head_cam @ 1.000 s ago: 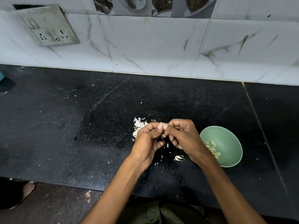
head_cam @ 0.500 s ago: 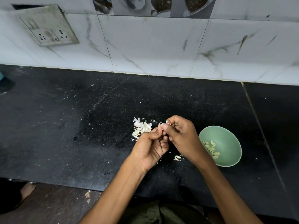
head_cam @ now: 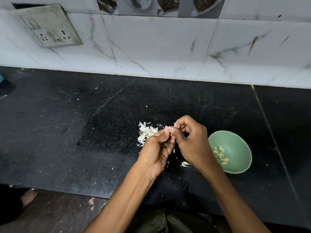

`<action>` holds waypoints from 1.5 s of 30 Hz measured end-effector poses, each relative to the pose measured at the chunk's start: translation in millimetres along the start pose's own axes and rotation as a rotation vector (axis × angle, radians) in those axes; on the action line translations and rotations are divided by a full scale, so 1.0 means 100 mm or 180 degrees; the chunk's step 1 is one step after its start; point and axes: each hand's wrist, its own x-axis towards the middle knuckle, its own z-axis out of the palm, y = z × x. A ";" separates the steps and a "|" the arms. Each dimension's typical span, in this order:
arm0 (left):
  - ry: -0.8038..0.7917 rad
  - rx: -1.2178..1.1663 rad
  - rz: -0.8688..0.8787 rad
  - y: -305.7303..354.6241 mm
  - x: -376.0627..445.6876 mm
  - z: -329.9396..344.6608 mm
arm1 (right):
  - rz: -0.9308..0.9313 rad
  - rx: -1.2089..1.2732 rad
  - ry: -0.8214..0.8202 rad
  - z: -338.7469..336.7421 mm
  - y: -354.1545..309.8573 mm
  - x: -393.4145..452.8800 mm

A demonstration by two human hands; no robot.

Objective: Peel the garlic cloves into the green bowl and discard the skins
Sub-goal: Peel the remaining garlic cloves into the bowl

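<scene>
Black speckled stone counter (head_cam: 70, 132): left hand (head_cam: 155, 151) and right hand (head_cam: 191, 140) pinch one small pale garlic clove (head_cam: 176, 126) between fingertips; papery skin probably tears easily, so grip its tip.

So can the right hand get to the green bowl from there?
Probably yes. The right hand is just beside the green bowl with nothing between them, though its grip pinches a garlic clove together with the left hand.

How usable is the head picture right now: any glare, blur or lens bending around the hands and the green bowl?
Head view: dim, even light, no glare on the black stone counter; the left hand, right hand and round green bowl look sharp; the wide lens bows the white tile wall; whatever the fingertips pinch is too small to identify.
</scene>
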 end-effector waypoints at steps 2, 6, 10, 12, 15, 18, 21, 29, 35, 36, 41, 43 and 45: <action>0.0023 -0.0029 0.0148 0.00 -0.01 0.01 | -0.0139 -0.0062 0.0220 0.03 -0.02 -0.01; 0.0052 0.0081 0.0320 0.00 -0.06 0.04 | -0.0396 -0.0163 0.0383 0.05 -0.03 -0.01; 0.0087 0.0178 0.0388 0.00 -0.09 0.06 | -0.0658 -0.0465 0.0487 0.06 -0.03 -0.03; 0.0084 0.0134 0.0357 0.01 -0.11 0.08 | -0.0930 -0.0626 0.0619 0.07 -0.02 -0.06; 0.0044 -0.0039 0.0281 0.01 -0.13 0.12 | -0.1359 -0.0902 0.0798 0.08 0.00 -0.07; 0.0065 -0.0120 0.0280 0.00 -0.14 0.14 | -0.1692 -0.0988 0.0919 0.07 0.02 -0.07; 0.0107 -0.0066 0.0446 -0.02 -0.14 0.15 | -0.1798 -0.0979 0.1018 0.07 0.01 -0.10; 0.0131 0.0232 0.0889 0.01 -0.15 0.13 | -0.1386 -0.0322 0.1280 0.03 -0.08 -0.11; 0.0313 0.0456 0.0901 0.07 -0.16 0.12 | -0.0192 0.0880 0.1259 -0.05 -0.04 -0.01; 0.0341 0.0507 0.0907 0.07 -0.16 0.11 | -0.0130 0.0951 0.1179 -0.07 -0.04 0.01; 0.0385 0.0684 0.0960 0.08 -0.16 0.08 | -0.0054 0.1063 0.0539 -0.13 -0.05 0.03; 0.0416 0.0746 0.0932 0.07 -0.17 0.07 | -0.0163 0.0830 0.0268 -0.12 -0.03 0.03; 0.0455 0.0791 0.0904 0.07 -0.17 0.07 | -0.0342 0.0548 0.0097 -0.11 -0.01 0.02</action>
